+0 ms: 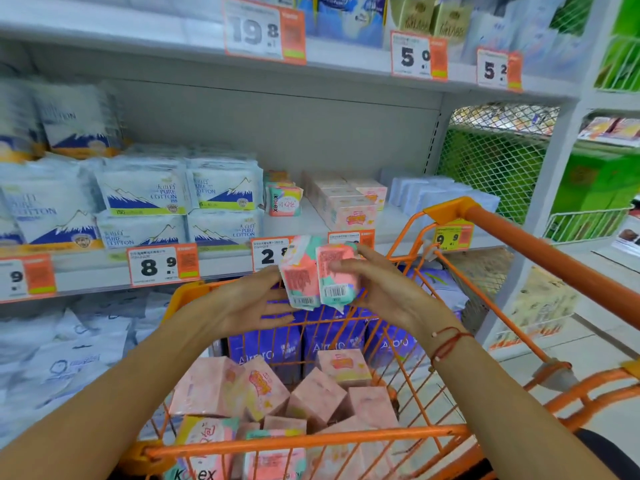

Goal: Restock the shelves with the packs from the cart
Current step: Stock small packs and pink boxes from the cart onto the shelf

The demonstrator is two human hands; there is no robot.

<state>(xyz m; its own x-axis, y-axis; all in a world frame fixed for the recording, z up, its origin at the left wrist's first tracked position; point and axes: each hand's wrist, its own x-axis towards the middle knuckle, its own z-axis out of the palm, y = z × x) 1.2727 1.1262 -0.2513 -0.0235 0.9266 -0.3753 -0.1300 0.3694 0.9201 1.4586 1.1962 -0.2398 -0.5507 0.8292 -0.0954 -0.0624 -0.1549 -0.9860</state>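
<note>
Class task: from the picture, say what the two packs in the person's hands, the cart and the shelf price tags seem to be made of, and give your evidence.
Two packs: probably thin glossy plastic film; wrinkled, crimped ends, printed barcodes.
Cart: seemingly metal wire and tubing with smooth orange coating; thin rigid bars.
Price tags: look like printed paper or card, possibly in plastic holders; too blurred to tell.

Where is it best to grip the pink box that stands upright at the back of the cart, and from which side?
Take the upright pink box by its two narrow sides, coming from above. Its top stands clear above the tilted pink boxes around it, while the purple packs behind and the cart wires probably block a sideways reach.
</note>
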